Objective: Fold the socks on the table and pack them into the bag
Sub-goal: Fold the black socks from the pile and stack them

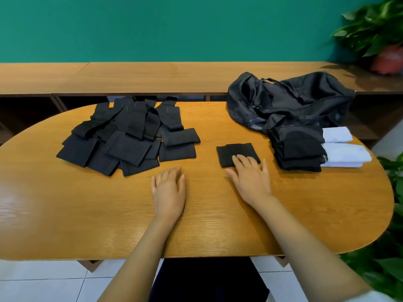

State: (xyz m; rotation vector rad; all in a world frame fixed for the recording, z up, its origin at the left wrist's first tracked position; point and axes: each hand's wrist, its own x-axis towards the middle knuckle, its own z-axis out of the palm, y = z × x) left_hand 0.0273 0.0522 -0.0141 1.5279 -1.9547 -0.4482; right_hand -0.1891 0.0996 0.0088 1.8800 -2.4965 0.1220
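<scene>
Lying flat just right of the bench's middle: one folded sock (236, 153), black, a squat rectangle. Its long axis runs left to right across the person's front, and the right end sits a little nearer than the left.

Right hand (250, 177): palm down and fingers straight, the fingertips (239, 158) resting on the sock's near edge. It presses or touches the sock and grips nothing. The sock lies directly ahead of this hand, which is plainly the nearer of the two.

Left hand (169, 188): flat on the bare bench (87, 203), fingers relaxed and together, holding nothing. It lies well to the left of the sock and apart from it.

Stack of folded black socks (298, 149): to the right of the single sock, near but not touching it. White folded items (342, 149) lie against the stack's right side.

Bag (290, 99): black and slumped, at the far right of the bench beyond the stack. Whether its mouth stands open cannot be told from here.

Heap of black socks (128, 136): at the far left, overlapping loosely, with some long strips draped over flat pieces.

Judgement: the sock's way to the stack or the bag lies rightward and away, on the right hand's side, so the right hand is best placed to slide or lift it across. The left hand sits closer to the heap for drawing the next sock.

Potted plant (379, 35): on the back ledge, far right.
</scene>
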